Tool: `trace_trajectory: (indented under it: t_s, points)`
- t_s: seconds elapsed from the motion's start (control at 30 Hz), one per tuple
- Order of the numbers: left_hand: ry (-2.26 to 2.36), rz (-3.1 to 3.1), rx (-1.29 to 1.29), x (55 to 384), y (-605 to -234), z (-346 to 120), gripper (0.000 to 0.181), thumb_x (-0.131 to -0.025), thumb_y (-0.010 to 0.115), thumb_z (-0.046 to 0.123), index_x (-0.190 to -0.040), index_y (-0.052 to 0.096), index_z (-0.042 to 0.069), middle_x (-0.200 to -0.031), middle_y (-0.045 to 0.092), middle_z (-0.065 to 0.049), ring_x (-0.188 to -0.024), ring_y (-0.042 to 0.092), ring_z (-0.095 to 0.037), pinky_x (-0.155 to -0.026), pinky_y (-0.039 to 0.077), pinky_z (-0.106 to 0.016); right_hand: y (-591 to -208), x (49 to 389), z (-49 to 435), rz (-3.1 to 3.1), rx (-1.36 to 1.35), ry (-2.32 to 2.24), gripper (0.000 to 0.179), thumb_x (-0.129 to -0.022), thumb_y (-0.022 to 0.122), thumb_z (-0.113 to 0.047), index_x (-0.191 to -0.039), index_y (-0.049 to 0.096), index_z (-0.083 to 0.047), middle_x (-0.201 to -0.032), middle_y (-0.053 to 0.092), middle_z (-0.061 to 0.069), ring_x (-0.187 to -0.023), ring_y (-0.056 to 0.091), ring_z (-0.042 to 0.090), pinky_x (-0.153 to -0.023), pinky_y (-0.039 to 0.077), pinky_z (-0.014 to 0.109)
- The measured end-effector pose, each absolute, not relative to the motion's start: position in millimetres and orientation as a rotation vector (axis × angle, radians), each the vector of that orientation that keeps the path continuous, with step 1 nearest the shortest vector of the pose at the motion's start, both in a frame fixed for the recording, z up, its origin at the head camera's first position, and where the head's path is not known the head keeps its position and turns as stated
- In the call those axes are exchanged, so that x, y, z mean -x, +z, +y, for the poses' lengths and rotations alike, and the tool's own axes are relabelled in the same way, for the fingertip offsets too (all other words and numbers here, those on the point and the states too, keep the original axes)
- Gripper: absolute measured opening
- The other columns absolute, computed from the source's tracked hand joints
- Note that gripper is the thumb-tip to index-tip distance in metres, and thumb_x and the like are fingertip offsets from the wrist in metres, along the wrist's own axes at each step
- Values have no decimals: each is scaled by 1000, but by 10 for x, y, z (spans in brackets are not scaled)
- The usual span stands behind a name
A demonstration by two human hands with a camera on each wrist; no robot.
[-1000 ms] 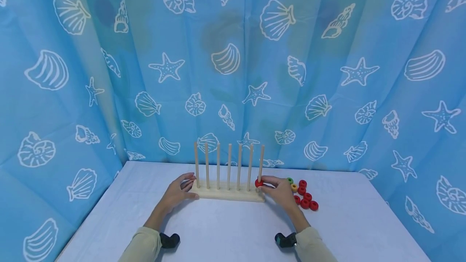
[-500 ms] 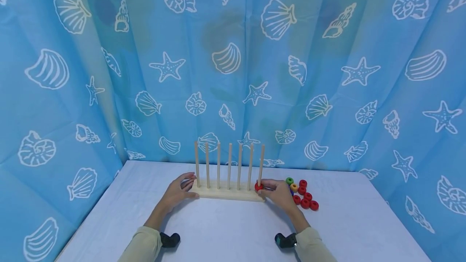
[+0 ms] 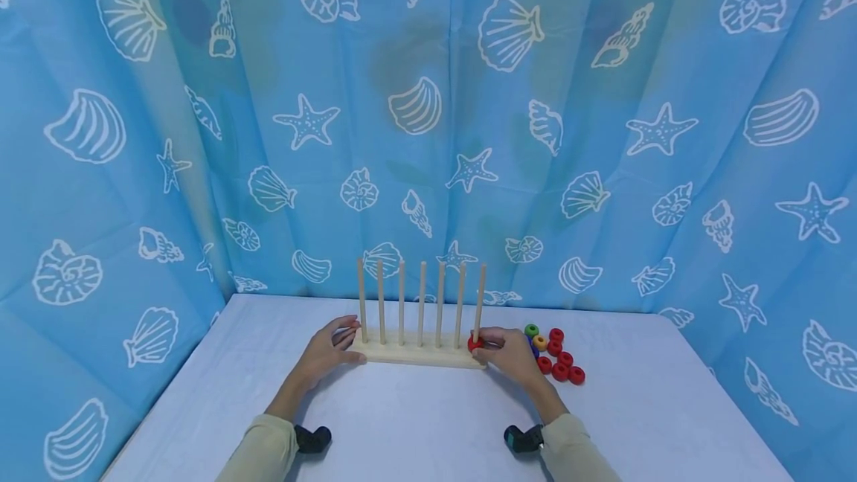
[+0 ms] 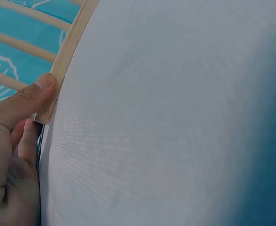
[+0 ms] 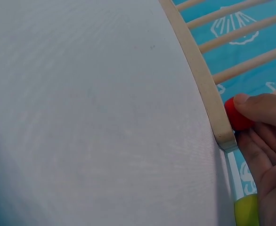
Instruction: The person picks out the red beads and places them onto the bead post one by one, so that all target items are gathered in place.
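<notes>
A pale wooden rack (image 3: 418, 355) with a row of several upright pegs stands on the table. At its left end my left hand (image 3: 323, 357) holds the base, the thumb on the front edge and the fingers round the end, as the left wrist view shows. My right hand (image 3: 514, 357) pinches a red bead (image 5: 237, 117) between thumb and fingers. That bead is threaded on the rightmost peg, low down against the base. The other pegs carry no beads.
To the right of my right hand lies a loose group of red beads (image 3: 560, 372), with a green bead (image 3: 532, 330), a yellow bead (image 3: 539, 343) and blue partly hidden behind the hand. A blue shell-patterned curtain (image 3: 428, 132) hangs behind the white table (image 3: 415, 422).
My right hand has brought the red bead down the rightmost peg from just above the base onto it. The left hand has stayed on the rack's left end.
</notes>
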State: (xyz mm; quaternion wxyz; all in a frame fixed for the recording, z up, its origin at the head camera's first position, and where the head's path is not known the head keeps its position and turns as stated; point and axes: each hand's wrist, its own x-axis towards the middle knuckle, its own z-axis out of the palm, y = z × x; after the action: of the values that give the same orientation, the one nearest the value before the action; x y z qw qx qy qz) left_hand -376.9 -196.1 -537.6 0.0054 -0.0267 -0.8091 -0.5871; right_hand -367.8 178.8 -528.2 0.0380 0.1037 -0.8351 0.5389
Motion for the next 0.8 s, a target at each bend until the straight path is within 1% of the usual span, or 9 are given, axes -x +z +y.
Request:
trace_trajectory:
  t_s: [0.2, 0.27, 0.37, 0.5, 0.67, 0.8]
  points:
    - [-1818, -2541, 82, 3781, -5377, -1956, 84, -65, 89, 7, -140, 50, 11, -137, 55, -12, -130, 49, -31, -101, 47, -35, -5268, 3682, 1793, -2545, -304, 1675, 33, -80, 79, -8, -113, 73, -9, -111, 70, 7, -105, 67, 29, -83, 60, 36]
    - [-1813, -2545, 80, 3783, -5385, -1956, 84, -65, 90, 8, -140, 50, 11, -137, 55, -12, -130, 49, -31, -101, 47, -35, -5247, 3685, 1805, -2544, -294, 1639, 33, -82, 79, -10, -114, 72, -10, -111, 70, 6, -106, 66, 28, -83, 59, 36]
    - [-1818, -2544, 81, 3778, -5403, -1952, 85, -65, 90, 9, -140, 50, 11, -137, 55, -12, -130, 49, -31, -101, 47, -35, -5148, 3682, 1871, -2524, -284, 1625, 34, -83, 78, -13, -117, 71, -11, -114, 69, 5, -110, 65, 26, -88, 57, 36]
    - [-1815, -2548, 81, 3773, -5417, -1948, 85, -65, 90, 9, -140, 50, 11, -137, 55, -12, -130, 49, -31, -101, 47, -35, -4933, 3692, 2086, -2483, -314, 1621, 37, -86, 76, -21, -121, 69, -13, -120, 67, 5, -115, 62, 24, -93, 54, 33]
    - [-1797, -2552, 70, 3773, -5401, -1949, 84, -66, 89, 8, -140, 51, 12, -136, 55, -11, -130, 49, -30, -101, 47, -33, -4739, 3748, 2450, -2480, -339, 1542, 44, -87, 74, -31, -127, 65, -13, -126, 64, 6, -120, 59, 25, -93, 53, 32]
    - [-1795, -2556, 77, 3774, -5396, -1956, 84, -66, 89, 10, -140, 50, 12, -137, 55, -11, -131, 48, -29, -101, 47, -33, -4774, 3803, 2712, -2543, -302, 1450, 46, -90, 72, -28, -131, 61, -12, -129, 62, 7, -122, 57, 28, -97, 51, 37]
